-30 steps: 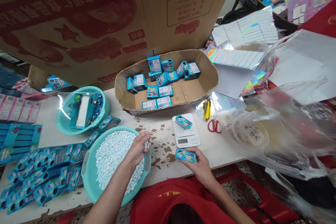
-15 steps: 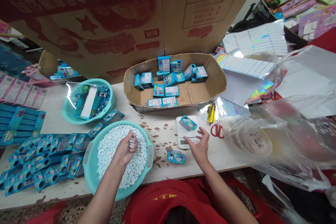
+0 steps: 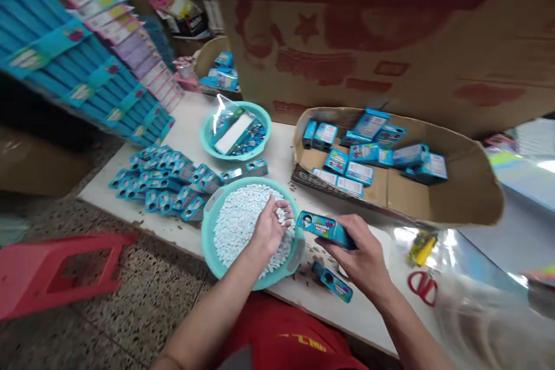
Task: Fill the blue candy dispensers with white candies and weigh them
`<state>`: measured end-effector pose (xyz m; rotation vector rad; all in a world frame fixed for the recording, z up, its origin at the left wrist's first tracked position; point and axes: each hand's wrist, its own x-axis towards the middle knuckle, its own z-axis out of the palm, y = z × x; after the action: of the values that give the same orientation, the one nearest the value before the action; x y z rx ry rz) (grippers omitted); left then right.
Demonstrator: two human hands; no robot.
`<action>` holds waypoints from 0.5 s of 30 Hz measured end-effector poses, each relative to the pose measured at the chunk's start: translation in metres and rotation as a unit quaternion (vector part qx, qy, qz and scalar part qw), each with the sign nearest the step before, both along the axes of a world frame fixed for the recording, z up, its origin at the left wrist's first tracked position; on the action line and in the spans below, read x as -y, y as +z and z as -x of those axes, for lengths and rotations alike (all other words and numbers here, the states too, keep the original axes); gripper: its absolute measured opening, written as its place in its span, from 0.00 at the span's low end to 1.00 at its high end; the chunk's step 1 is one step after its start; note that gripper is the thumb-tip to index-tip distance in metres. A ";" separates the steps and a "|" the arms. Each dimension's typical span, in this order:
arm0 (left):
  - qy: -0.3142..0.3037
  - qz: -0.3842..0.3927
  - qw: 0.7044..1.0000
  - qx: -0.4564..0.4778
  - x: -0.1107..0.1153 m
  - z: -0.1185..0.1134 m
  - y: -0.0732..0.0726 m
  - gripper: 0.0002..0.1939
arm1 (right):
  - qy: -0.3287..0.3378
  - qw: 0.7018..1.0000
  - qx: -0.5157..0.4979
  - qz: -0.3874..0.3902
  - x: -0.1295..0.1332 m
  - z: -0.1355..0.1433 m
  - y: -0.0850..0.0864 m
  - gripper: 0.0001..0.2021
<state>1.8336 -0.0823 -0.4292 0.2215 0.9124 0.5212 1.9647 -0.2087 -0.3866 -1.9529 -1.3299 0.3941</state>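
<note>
My left hand [image 3: 272,226] is cupped over a turquoise basin [image 3: 210,243] full of small pale candies [image 3: 238,217], and its curled fingers hold several of the candies. My right hand [image 3: 362,248] grips a small blue candy box [image 3: 323,228] by its far end. The box lies nearly level, its round hole facing the left hand, close to the basin's right rim. Below it on the table is a second blue box [image 3: 333,281], also with a round hole. The right hand mostly covers the white scale.
A cardboard tray [image 3: 399,202] holds several blue boxes. Rows of blue boxes [image 3: 160,179] stand at the left, near a smaller turquoise basin [image 3: 236,156]. Red scissors [image 3: 422,288] and a yellow cutter [image 3: 422,250] lie at the right. A red stool [image 3: 87,266] stands on the floor.
My right hand has taken the blue box off the scale and brought it left beside the basin. My left hand has turned palm up with candies. The view has swung left.
</note>
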 end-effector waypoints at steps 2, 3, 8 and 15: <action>0.055 -0.011 0.998 0.012 -0.005 0.000 0.002 0.20 | 0.050 0.998 0.028 0.018 -0.020 0.016 0.002 0.14; 0.074 -0.004 0.997 0.012 -0.007 0.001 0.002 0.19 | 0.072 0.996 0.041 0.032 -0.029 0.022 -0.001 0.15; 0.114 0.054 0.992 -0.004 -0.014 0.015 -0.013 0.13 | 0.137 0.984 0.074 0.092 -0.052 0.039 -0.018 0.17; 0.101 0.077 0.992 -0.018 -0.021 0.031 -0.028 0.13 | 0.132 0.978 0.016 0.158 -0.058 0.041 -0.026 0.17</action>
<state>1.8027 -0.0610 -0.4570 -0.0027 1.0116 0.6318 1.9239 -0.1509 -0.4124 -2.0435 -1.6360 0.7459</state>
